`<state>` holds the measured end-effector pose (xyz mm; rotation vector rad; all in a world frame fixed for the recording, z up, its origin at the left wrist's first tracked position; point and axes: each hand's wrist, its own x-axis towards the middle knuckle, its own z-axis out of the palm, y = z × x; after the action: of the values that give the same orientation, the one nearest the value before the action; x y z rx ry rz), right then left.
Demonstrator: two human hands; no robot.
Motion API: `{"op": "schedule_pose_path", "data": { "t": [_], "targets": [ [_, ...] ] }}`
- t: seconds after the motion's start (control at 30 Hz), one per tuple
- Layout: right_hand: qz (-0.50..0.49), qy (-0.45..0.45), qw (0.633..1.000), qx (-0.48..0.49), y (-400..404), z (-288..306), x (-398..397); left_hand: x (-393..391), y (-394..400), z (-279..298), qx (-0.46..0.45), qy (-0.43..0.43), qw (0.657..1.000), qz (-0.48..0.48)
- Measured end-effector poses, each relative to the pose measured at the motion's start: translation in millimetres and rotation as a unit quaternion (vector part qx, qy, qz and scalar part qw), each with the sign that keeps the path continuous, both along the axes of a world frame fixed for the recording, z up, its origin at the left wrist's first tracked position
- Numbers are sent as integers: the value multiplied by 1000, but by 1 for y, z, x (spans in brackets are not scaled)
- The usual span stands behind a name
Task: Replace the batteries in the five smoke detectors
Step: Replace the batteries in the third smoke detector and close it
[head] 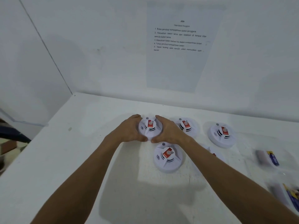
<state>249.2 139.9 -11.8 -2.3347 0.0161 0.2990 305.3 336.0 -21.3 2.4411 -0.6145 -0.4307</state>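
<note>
Both bare forearms reach forward, converging. Left hand (131, 130) and right hand (168, 130) face each other, palms inward, fingers curled round the far rim and thumbs round the near rim of one smoke detector (150, 128) gripped between them. Thumb tips nearly meet.
</note>
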Motion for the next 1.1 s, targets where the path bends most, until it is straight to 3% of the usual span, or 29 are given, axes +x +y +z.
{"op": "schedule_pose_path", "data": {
  "t": [0.2,0.4,0.57,0.7,0.83,1.1],
  "targets": [
    [5,-45,999,10,-9,11,-8,-24,-7,26,-74,18,996,36],
    [60,-118,991,3,-48,60,-52,-73,-43,81,-192,-10,981,14],
    [19,-127,984,122,-101,93,-116,-118,-89,113,-301,25,953,-21],
    [4,-126,958,256,-144,102,-170,-150,-129,121,-277,55,957,-72],
    [0,-123,927,355,-178,99,-211,-182,-166,128,-299,134,938,-116],
    [-3,-134,944,302,-227,89,-246,-213,-213,135,-258,80,959,-87]
  ]
}}
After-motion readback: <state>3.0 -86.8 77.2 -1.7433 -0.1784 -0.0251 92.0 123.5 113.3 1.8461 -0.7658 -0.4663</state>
